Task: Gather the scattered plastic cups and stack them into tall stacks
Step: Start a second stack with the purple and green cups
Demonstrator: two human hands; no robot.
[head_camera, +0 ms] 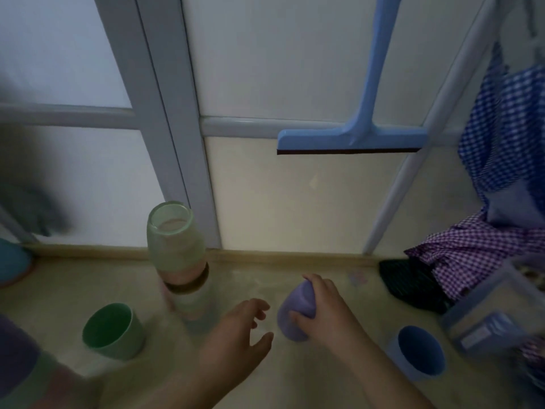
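Note:
A tall stack of cups (pixel 180 261), pale green on top with pink and brown rims below, stands on the floor near the door frame. My right hand (pixel 327 308) grips a purple cup (pixel 295 314), tilted, just right of the stack. My left hand (pixel 236 335) hovers open between the stack and the purple cup, fingers spread, holding nothing. A green cup (pixel 113 332) stands upright left of the stack. A blue cup (pixel 420 352) stands upright to the right. Another blurred stack (pixel 17 358), purple on top, sits at the lower left edge.
A blue squeegee (pixel 351 137) leans against the white panelled door. Checked cloths (pixel 501 143) hang at the right above a black item (pixel 410 278) and a clear plastic box (pixel 483 320). A teal object (pixel 11 264) lies at the left edge.

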